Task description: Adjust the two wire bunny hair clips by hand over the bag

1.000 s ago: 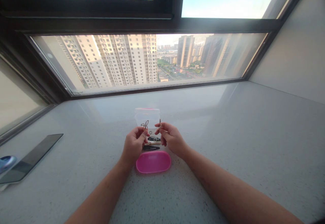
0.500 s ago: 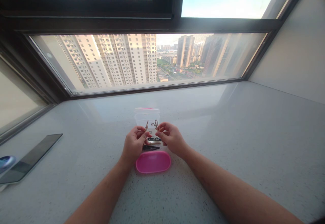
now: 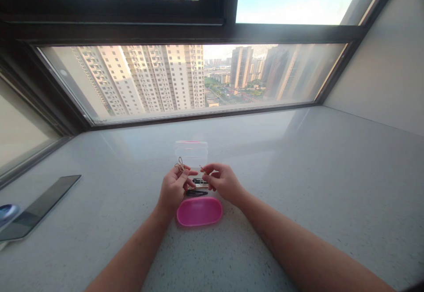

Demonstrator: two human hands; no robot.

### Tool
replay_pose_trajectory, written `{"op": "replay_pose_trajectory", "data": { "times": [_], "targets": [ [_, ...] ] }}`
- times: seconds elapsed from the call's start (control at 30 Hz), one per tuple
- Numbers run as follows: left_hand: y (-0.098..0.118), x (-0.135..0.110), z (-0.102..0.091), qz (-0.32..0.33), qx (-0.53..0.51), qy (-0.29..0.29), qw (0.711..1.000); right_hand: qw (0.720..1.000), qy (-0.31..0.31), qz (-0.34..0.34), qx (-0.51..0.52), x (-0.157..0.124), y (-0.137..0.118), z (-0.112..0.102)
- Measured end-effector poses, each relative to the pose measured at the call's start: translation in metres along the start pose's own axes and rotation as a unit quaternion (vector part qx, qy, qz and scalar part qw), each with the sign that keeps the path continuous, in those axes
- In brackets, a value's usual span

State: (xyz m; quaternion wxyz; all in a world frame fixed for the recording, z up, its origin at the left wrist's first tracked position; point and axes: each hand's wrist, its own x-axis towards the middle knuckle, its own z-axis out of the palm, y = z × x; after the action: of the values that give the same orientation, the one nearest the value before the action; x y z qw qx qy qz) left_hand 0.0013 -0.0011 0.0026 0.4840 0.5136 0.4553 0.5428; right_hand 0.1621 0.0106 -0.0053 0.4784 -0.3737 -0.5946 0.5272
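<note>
My left hand (image 3: 172, 186) pinches a gold wire bow-shaped hair clip (image 3: 180, 164) between thumb and fingers, its loops pointing up. My right hand (image 3: 222, 179), level with it and a short gap away, is closed on a thin gold piece (image 3: 201, 167), seen edge-on, that looks like a similar clip. Below and between the hands lies a black snap hair clip (image 3: 197, 193), with darker and gold clips (image 3: 200, 181) just behind it, partly covered by my fingers. A pink oval tray (image 3: 199, 212) sits nearest me.
Behind my hands lies a clear plastic pouch (image 3: 191, 150) with a red line along its top. A dark flat tablet-like device (image 3: 43, 206) and a round bluish object (image 3: 8, 212) are at the left. The speckled white sill (image 3: 298, 172) runs to a dark window frame (image 3: 212, 116).
My left hand's bow clip now shows its loops, tilted left, where it was edge-on before. The piece in my right hand has turned from loops facing me to edge-on.
</note>
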Motion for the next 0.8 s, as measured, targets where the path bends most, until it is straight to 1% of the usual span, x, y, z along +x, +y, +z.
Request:
{"op": "replay_pose_trajectory", "data": {
  "times": [0.2,0.4,0.67,0.8],
  "targets": [
    [0.0,0.001,0.001,-0.015,-0.019,0.018,1.0,1.0,-0.001,0.008,0.002,-0.002,-0.004,0.0],
    [0.006,-0.002,0.001,-0.008,-0.001,0.008,1.0,1.0,0.003,0.002,-0.015,-0.002,-0.004,-0.001],
    [0.01,-0.002,0.001,-0.028,-0.011,0.014,0.999,1.0,0.01,-0.003,-0.008,-0.002,-0.005,0.0],
    [0.01,-0.002,0.001,-0.016,-0.014,0.023,1.0,1.0,0.005,0.005,-0.013,-0.001,-0.005,0.0]
  ]
}}
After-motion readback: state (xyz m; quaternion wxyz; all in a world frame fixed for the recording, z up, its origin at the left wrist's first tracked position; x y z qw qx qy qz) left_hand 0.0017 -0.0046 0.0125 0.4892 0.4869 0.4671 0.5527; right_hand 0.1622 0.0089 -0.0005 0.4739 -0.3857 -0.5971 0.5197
